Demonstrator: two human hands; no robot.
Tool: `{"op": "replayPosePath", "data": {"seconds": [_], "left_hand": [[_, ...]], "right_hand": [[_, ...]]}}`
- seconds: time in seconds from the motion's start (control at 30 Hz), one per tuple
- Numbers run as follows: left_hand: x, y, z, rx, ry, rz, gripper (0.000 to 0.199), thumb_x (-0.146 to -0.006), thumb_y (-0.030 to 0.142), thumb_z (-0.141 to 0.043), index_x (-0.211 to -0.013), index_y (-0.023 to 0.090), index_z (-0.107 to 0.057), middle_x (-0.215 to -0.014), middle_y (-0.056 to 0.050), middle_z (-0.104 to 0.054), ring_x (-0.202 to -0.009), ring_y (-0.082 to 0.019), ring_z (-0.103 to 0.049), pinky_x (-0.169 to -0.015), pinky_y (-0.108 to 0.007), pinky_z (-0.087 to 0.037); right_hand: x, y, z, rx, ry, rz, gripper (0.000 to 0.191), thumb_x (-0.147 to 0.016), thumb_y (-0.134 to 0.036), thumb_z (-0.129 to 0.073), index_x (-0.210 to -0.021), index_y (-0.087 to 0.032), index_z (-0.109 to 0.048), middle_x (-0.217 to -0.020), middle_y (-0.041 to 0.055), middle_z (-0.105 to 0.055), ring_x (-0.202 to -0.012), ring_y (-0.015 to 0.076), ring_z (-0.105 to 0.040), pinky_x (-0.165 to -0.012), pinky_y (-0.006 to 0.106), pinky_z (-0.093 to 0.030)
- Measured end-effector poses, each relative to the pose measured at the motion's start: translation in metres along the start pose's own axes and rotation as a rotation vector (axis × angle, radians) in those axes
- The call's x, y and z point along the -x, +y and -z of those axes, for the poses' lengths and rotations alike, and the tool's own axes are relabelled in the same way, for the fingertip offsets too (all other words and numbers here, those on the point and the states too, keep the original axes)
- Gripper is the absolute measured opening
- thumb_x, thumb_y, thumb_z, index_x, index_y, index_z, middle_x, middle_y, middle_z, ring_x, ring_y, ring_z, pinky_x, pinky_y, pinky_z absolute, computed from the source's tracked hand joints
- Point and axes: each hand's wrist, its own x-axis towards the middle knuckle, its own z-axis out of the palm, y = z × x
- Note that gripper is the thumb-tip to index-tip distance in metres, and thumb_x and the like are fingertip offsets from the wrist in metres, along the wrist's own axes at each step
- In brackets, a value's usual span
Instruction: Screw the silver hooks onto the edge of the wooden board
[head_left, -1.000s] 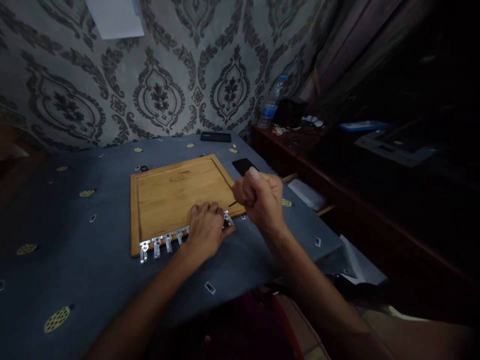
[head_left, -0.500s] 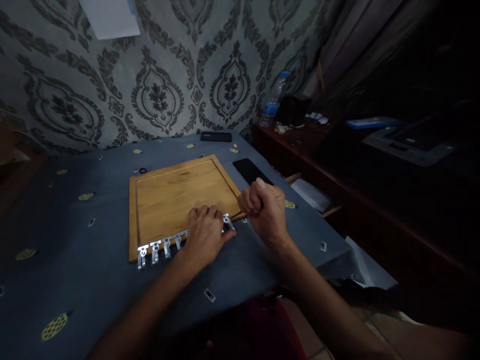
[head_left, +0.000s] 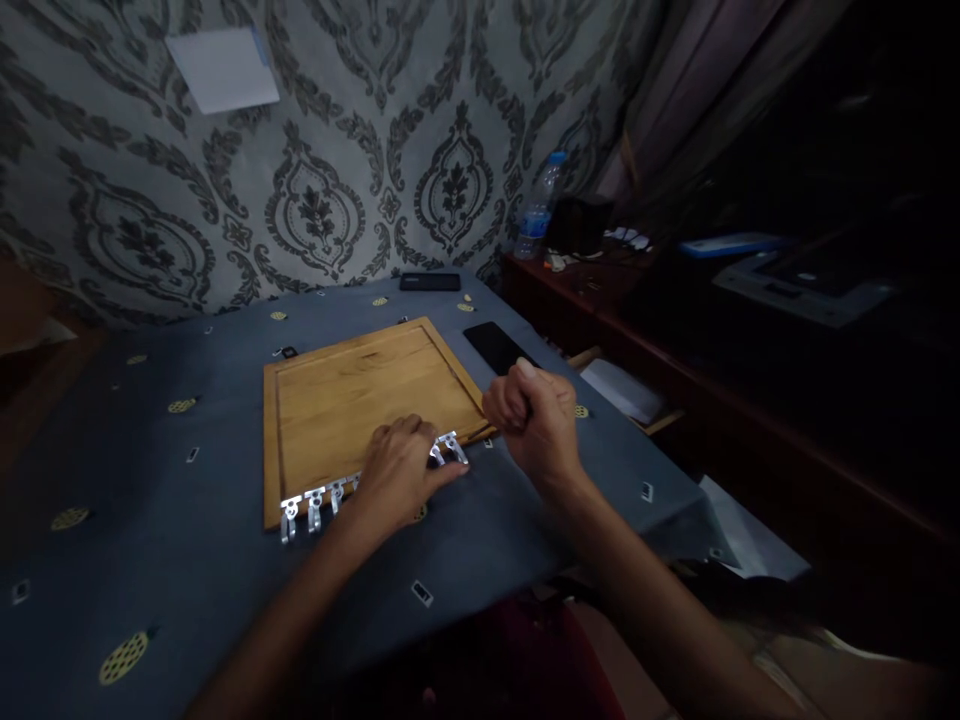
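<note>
A wooden board (head_left: 360, 390) with a grooved border lies on the blue patterned tablecloth. Along its near edge runs a row of shiny metal clips (head_left: 314, 508), part of it covered by my left hand (head_left: 397, 470). That hand rests over the middle of the row, fingers bent onto the board and thumb stretched toward the clips at the right end; a grip on any clip is hidden. My right hand (head_left: 536, 420) is closed in a fist just beyond the board's near right corner, and whatever it may hold cannot be made out.
A black phone (head_left: 499, 347) lies right of the board, and a dark flat case (head_left: 430, 282) sits near the wall. On the brown cabinet at the right stands a plastic bottle (head_left: 538, 210). Below it, an open drawer holds white paper (head_left: 621, 390).
My left hand has slid a little leftward along the row, uncovering more clips at the right end. The view has shifted slightly; my right hand stays closed.
</note>
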Motion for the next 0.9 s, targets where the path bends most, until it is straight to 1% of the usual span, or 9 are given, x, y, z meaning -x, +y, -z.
{"op": "replayPosePath", "data": {"seconds": [0.07,0.17,0.27,0.33,0.4,0.5,0.6,0.77,0.9], "left_hand": [[0.006,-0.007,0.009,0.021,0.04,0.021,0.029,-0.093,0.045,-0.066,-0.1,0.017,-0.066,-0.103,-0.008,-0.069,-0.102,-0.026,-0.065,-0.088,-0.039,-0.049],[0.02,-0.02,0.021,0.059,0.129,0.06,0.024,-0.096,0.04,-0.062,-0.107,0.018,-0.065,-0.107,-0.007,-0.07,-0.106,-0.026,-0.065,-0.091,-0.04,-0.05],[0.033,-0.029,0.025,0.1,0.167,0.093,0.024,-0.097,0.038,-0.061,-0.11,0.019,-0.064,-0.108,-0.007,-0.07,-0.108,-0.025,-0.065,-0.093,-0.04,-0.05],[0.037,-0.028,0.022,0.124,0.156,0.111,0.026,-0.095,0.039,-0.063,-0.111,0.019,-0.064,-0.109,-0.007,-0.07,-0.108,-0.025,-0.064,-0.093,-0.041,-0.05],[0.037,-0.02,0.015,0.121,0.139,0.098,0.03,-0.092,0.041,-0.067,-0.112,0.018,-0.064,-0.109,-0.007,-0.069,-0.109,-0.026,-0.063,-0.094,-0.041,-0.048],[0.029,-0.004,0.002,0.037,0.116,0.038,0.035,-0.089,0.047,-0.07,-0.109,0.019,-0.064,-0.11,-0.006,-0.068,-0.11,-0.027,-0.059,-0.095,-0.043,-0.045],[0.018,0.008,-0.009,-0.072,0.101,0.021,0.041,-0.087,0.053,-0.07,-0.108,0.018,-0.063,-0.112,-0.008,-0.066,-0.111,-0.03,-0.055,-0.097,-0.046,-0.042],[0.007,0.011,-0.018,-0.183,0.094,0.034,0.045,-0.088,0.059,-0.066,-0.105,0.017,-0.062,-0.11,-0.01,-0.065,-0.109,-0.031,-0.054,-0.096,-0.047,-0.04],[0.006,0.01,-0.02,-0.203,0.081,0.054,0.047,-0.087,0.06,-0.066,-0.105,0.016,-0.064,-0.109,-0.01,-0.066,-0.108,-0.032,-0.054,-0.095,-0.047,-0.04]], "right_hand": [[0.0,-0.001,0.001,0.014,-0.001,0.005,0.061,-0.085,-0.049,-0.071,-0.044,-0.02,-0.037,-0.041,-0.0071,-0.026,-0.038,0.0057,-0.022,-0.041,0.026,-0.015],[0.001,0.001,0.004,0.035,0.012,0.007,0.061,-0.085,-0.051,-0.071,-0.044,-0.021,-0.038,-0.041,-0.0069,-0.027,-0.038,0.0061,-0.022,-0.041,0.026,-0.015],[0.001,0.005,0.005,0.041,0.017,0.0,0.06,-0.084,-0.052,-0.071,-0.044,-0.021,-0.038,-0.04,-0.0067,-0.028,-0.038,0.0061,-0.022,-0.04,0.026,-0.015],[0.001,0.008,0.005,0.042,0.012,-0.002,0.061,-0.084,-0.052,-0.071,-0.044,-0.021,-0.039,-0.04,-0.0066,-0.029,-0.037,0.006,-0.022,-0.04,0.026,-0.015],[0.002,0.011,0.005,0.041,0.007,0.0,0.061,-0.083,-0.052,-0.072,-0.044,-0.02,-0.039,-0.04,-0.0065,-0.029,-0.037,0.0058,-0.023,-0.04,0.026,-0.015],[0.003,0.013,0.005,0.043,0.002,0.003,0.062,-0.083,-0.053,-0.073,-0.044,-0.02,-0.038,-0.041,-0.0067,-0.029,-0.038,0.0056,-0.024,-0.04,0.025,-0.015],[0.002,0.013,0.006,0.045,-0.005,0.003,0.062,-0.082,-0.055,-0.072,-0.044,-0.02,-0.038,-0.041,-0.0067,-0.029,-0.038,0.0055,-0.024,-0.04,0.025,-0.015],[0.001,0.013,0.007,0.041,-0.012,0.003,0.063,-0.083,-0.057,-0.071,-0.044,-0.02,-0.037,-0.041,-0.0071,-0.029,-0.037,0.0051,-0.023,-0.04,0.025,-0.016],[0.001,0.013,0.007,0.045,-0.023,0.001,0.063,-0.083,-0.057,-0.071,-0.044,-0.02,-0.037,-0.04,-0.0066,-0.03,-0.038,0.0052,-0.024,-0.04,0.025,-0.017]]}}
